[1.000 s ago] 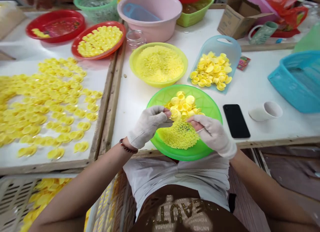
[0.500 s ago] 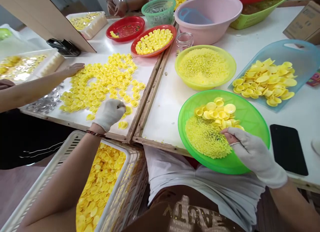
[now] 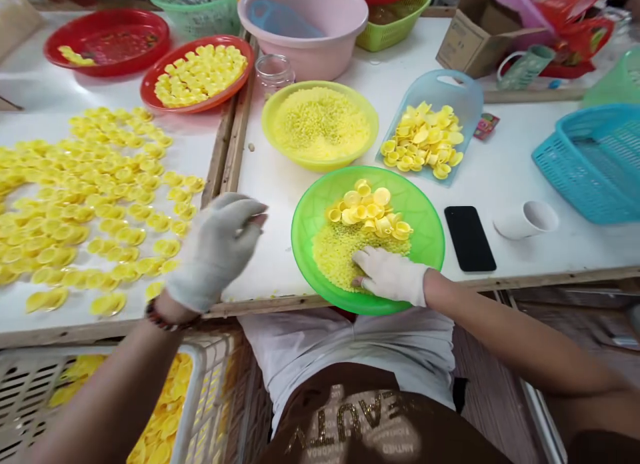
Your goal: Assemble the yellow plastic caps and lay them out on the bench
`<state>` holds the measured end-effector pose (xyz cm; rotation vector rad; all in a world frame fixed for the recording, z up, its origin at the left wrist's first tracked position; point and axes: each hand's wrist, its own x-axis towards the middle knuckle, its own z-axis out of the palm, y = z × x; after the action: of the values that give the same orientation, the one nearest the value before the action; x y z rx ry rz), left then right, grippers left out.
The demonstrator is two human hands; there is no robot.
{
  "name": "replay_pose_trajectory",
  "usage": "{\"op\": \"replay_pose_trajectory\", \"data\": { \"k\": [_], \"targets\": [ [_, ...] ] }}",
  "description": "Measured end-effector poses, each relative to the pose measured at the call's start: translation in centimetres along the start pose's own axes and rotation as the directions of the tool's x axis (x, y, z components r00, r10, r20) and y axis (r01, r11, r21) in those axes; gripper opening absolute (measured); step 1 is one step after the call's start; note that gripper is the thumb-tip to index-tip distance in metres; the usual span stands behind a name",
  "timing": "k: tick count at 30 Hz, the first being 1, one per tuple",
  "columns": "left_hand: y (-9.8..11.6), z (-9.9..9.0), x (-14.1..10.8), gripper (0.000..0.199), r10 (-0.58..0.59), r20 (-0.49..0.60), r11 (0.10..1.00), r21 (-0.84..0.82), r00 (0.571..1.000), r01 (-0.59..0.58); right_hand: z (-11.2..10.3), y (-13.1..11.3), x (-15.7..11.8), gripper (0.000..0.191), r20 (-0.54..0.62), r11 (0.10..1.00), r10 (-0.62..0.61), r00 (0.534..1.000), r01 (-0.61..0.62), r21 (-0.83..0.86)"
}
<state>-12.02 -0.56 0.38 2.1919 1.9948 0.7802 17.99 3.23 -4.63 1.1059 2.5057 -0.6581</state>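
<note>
My left hand [image 3: 213, 247], in a white glove with bare fingertips, hangs over the wooden seam between the tables. Its fingers curve towards the thumb, and no object shows between them. Yellow pieces [image 3: 107, 304] lie spread in rows to its left. My right hand [image 3: 390, 272], gloved likewise, reaches into a mound of small yellow pellets [image 3: 333, 251] with fingers apart, their tips partly sunk in it. Pellets and several small yellow plastic cups [image 3: 370, 211] share a green plate [image 3: 425, 214], the cups lying just beyond my right hand.
Behind the plate are a yellow bowl [image 3: 273, 127] of pellets and a blue board [image 3: 470, 94] bearing more cups. A phone [image 3: 470, 239], a white cup [image 3: 525, 221] and a blue basket [image 3: 585, 174] sit to the right. A crate [image 3: 197, 384] of yellow pieces stands below left.
The view has swung right. My left hand has lifted from the yellow pieces and come towards the plate. My right hand has gone from beside the cups down into the pellets, its fingers spreading.
</note>
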Motion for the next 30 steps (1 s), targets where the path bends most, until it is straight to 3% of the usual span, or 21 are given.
{"op": "replay_pose_trajectory", "data": {
  "k": [3,5,7,9,11,13,14,16,18,20,22,24,27,30],
  "targets": [
    [5.2,4.1,3.6,0.028,0.095,0.190,0.995,0.002,0.977,-0.097,0.1,0.0,0.3,0.021,0.039,0.995,-0.033,0.999,0.029,0.096],
    [7.3,7.1,5.7,0.029,0.027,0.325,0.992,0.108,0.945,-0.066,0.1,0.4,0.4,0.013,-0.027,0.972,-0.044,0.999,0.049,0.231],
    [8.4,9.5,7.3,0.023,-0.063,0.404,0.981,0.191,0.912,-0.017,-0.2,1.0,0.4,0.014,-0.149,0.879,-0.025,0.988,0.093,0.468],
    [8.8,10.9,8.0,0.019,-0.114,0.435,0.974,0.228,0.893,0.013,-0.6,1.5,0.3,0.020,-0.213,0.657,0.043,0.976,0.134,0.742],
    [8.7,11.0,7.9,0.019,-0.118,0.423,0.972,0.236,0.898,0.017,-1.2,2.0,0.2,0.026,-0.184,0.302,0.110,0.977,0.144,0.942],
    [8.6,10.1,7.2,0.016,-0.095,0.377,0.979,0.203,0.921,0.018,-1.8,2.5,0.1,0.028,-0.145,-0.049,0.133,0.980,0.152,0.987],
    [8.5,9.4,6.7,0.014,-0.089,0.359,0.986,0.164,0.929,0.031,-2.0,2.7,0.1,0.029,-0.140,-0.180,0.141,0.980,0.165,0.970],
    [8.4,8.0,5.7,0.013,-0.104,0.371,0.994,0.018,0.923,0.104,-2.5,3.0,0.2,0.030,-0.161,-0.335,0.167,0.973,0.209,0.919],
    [8.5,7.2,4.7,0.012,-0.135,0.479,0.935,-0.227,0.867,0.271,-2.8,2.7,0.2,0.033,-0.219,-0.382,0.220,0.951,0.291,0.877],
    [8.8,7.3,3.8,0.014,-0.126,0.597,0.744,-0.472,0.792,0.473,-3.0,2.1,0.3,0.035,-0.303,-0.370,0.287,0.909,0.397,0.840],
    [9.2,7.9,3.1,0.026,-0.090,0.667,0.519,-0.602,0.739,0.607,-3.1,1.2,0.5,0.037,-0.386,-0.331,0.352,0.853,0.499,0.801],
    [9.7,8.7,2.6,0.034,-0.062,0.696,0.384,-0.645,0.715,0.661,-3.1,0.4,0.8,0.038,-0.473,-0.270,0.403,0.783,0.596,0.756],
    [10.1,9.5,2.2,0.035,-0.050,0.712,0.301,-0.658,0.700,0.691,-2.8,-0.3,1.1,0.039,-0.580,-0.189,0.430,0.692,0.697,0.692],
    [10.2,9.7,2.1,0.034,-0.070,0.694,0.266,-0.679,0.716,0.684,-2.6,-0.3,1.2,0.041,-0.609,-0.165,0.431,0.665,0.722,0.672]
  ]
}}
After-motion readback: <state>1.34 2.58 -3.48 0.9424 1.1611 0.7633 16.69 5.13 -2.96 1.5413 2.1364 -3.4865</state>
